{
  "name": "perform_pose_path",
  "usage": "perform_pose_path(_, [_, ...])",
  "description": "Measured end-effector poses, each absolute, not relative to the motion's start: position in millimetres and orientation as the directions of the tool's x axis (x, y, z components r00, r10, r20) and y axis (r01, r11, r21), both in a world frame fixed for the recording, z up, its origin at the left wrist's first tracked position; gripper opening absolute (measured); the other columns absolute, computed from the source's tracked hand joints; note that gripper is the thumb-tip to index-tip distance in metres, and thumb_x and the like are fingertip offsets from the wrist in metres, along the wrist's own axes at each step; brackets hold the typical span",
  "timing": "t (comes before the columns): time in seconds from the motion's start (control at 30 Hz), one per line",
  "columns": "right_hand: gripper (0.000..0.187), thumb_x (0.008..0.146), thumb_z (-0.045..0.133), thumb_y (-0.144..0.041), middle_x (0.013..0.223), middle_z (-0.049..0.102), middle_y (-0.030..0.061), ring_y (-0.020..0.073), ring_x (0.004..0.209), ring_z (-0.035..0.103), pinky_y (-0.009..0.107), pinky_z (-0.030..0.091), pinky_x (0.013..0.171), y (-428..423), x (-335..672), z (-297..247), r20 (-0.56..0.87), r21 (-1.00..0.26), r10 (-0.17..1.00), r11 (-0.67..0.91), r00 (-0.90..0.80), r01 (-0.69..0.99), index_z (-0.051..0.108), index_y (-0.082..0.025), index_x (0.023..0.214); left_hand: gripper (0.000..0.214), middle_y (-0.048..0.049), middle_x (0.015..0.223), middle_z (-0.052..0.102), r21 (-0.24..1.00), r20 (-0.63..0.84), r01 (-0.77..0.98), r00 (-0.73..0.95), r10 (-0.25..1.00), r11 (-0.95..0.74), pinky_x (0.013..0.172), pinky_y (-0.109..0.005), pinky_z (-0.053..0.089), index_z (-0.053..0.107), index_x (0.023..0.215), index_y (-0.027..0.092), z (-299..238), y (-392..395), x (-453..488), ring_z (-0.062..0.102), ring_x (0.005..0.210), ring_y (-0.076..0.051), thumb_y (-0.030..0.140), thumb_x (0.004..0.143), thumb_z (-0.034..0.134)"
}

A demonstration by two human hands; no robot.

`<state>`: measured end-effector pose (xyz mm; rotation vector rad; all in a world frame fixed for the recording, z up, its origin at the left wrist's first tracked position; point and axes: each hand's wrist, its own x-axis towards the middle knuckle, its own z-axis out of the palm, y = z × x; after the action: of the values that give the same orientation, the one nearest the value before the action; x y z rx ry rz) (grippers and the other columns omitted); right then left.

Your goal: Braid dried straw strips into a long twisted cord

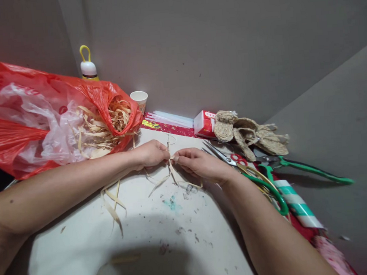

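Over the white board (83, 243), my left hand (151, 154) and my right hand (198, 161) meet almost fingertip to fingertip. Both pinch a small bundle of pale, straw-coloured raffia strips (172, 172). Its loose ends spread below my fingers, and a thin wiry tip stands up above them. The exact pinch point is partly hidden by my fingers. Under my left forearm lie more loose raffia strips (114, 206). Just right of my right hand are scissors (226, 156) with red and green handles.
At left, a red plastic bag (17, 121) spills raffia. Behind stand a bottle (88, 68) and a paper cup (139, 99). Glue sticks (171, 119), a red-white box (204, 123), woven straw pieces (249, 134), green-handled shears (313, 169) and a striped roll (298, 204) line the edge.
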<state>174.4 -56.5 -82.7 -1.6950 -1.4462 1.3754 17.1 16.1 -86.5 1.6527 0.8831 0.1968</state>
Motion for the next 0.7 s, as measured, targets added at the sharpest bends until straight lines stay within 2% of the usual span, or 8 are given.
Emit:
perform_pose_path(0.1, [0.016,0.077,0.055,-0.028,0.047,0.037,-0.0063,0.0054,0.039,0.03,0.018,0.02,0.035,-58,175,-79,-0.346,-0.829,0.938,-0.291,-0.029,0.478,0.058,-0.015,0.069,0.015,0.0078,0.032,0.028,0.892,-0.32,0.451,0.688,0.651,-0.038,0.029,-0.02,0.01,0.048,0.056,0.018,-85,15,17,0.021,0.027,-0.005,0.018,0.071,0.05])
perform_pose_path(0.3, [0.02,0.077,0.047,-0.024,0.04,0.029,-0.0092,0.0036,0.033,0.019,0.018,0.013,0.033,-65,151,-73,-0.406,-0.89,0.914,-0.396,0.002,0.225,0.048,-0.017,0.059,0.017,0.0078,0.033,0.028,0.906,-0.312,0.423,0.7,0.642,-0.02,0.03,-0.02,0.01,0.049,0.055,0.017,-86,15,17,0.02,0.027,-0.005,0.02,0.072,0.049])
perform_pose_path(0.47, [0.016,0.074,0.042,-0.019,0.034,0.029,-0.0093,0.0049,0.028,0.019,0.019,0.014,0.029,-68,131,-77,-0.427,-0.882,0.902,-0.432,0.068,0.191,0.047,-0.018,0.059,0.022,0.0072,0.035,0.027,0.926,-0.358,0.358,0.735,0.576,0.119,0.031,-0.02,0.011,0.042,0.048,0.018,-85,20,15,0.018,0.029,-0.004,0.016,0.069,0.047])
perform_pose_path(0.57, [0.015,0.073,0.041,-0.021,0.032,0.031,-0.0085,0.0067,0.026,0.024,0.02,0.017,0.029,-68,127,-81,-0.413,-0.867,0.904,-0.428,0.114,0.254,0.048,-0.018,0.06,0.025,0.0074,0.036,0.025,0.923,-0.384,0.334,0.742,0.55,0.194,0.032,-0.02,0.011,0.037,0.046,0.018,-84,22,15,0.019,0.03,-0.004,0.015,0.067,0.049])
perform_pose_path(0.7, [0.019,0.073,0.04,-0.02,0.033,0.035,-0.0062,0.0077,0.028,0.03,0.021,0.021,0.033,-68,126,-84,-0.302,-0.796,0.936,-0.353,0.183,0.491,0.05,-0.017,0.057,0.025,0.0076,0.037,0.025,0.925,-0.378,0.323,0.74,0.556,0.199,0.032,-0.021,0.011,0.037,0.047,0.018,-85,22,15,0.019,0.031,-0.004,0.018,0.067,0.052])
